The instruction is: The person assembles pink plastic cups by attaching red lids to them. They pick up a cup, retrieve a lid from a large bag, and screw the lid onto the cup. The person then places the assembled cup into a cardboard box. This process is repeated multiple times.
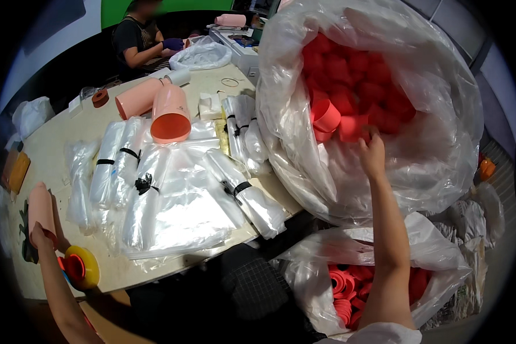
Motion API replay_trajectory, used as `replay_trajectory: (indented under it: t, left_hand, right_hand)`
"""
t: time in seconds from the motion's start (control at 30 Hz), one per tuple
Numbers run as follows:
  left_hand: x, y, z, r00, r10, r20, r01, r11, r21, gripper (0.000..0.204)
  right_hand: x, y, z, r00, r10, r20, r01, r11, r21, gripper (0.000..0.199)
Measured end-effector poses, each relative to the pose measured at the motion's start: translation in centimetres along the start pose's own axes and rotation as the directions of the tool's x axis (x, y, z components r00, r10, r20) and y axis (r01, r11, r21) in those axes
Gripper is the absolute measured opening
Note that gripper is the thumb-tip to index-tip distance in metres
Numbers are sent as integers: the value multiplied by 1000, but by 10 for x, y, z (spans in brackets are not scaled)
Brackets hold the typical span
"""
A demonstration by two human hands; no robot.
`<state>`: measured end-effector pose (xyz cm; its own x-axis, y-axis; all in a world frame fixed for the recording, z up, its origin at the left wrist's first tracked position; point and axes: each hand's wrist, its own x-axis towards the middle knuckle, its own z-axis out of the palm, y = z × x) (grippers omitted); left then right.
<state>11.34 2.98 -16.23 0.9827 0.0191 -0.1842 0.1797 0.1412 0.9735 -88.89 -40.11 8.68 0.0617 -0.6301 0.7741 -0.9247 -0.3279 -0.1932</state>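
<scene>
At the left edge of the table, my left hand is closed round the lower end of a pink cylindrical shell. Beside that hand lies a yellow roll of tape with a red ring-shaped piece next to it. My right arm stretches into a large clear plastic bag full of red cup-shaped pieces. There, the curled fingers of my right hand are at the edge of one red cup; they appear to pinch it.
Bundles of clear plastic bags with black ties cover the middle of the table. Two pink shells lie behind them. A second plastic bag holds red parts below my right arm. Across the table sits another person wearing purple gloves.
</scene>
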Motion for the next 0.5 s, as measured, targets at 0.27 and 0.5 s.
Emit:
replay_trajectory:
  t: [0.27, 0.5]
  left_hand:
    - [-210, 42, 0, 845, 369, 387, -270, 919, -286, 37]
    - [-523, 45, -17, 786, -121, 607, 270, 950, -159, 40]
  right_hand:
    - [-75, -119, -30, 979, 118, -167, 14, 775, 632, 69]
    - [-222, -241, -17, 417, -154, 896, -785, -557, 270, 57]
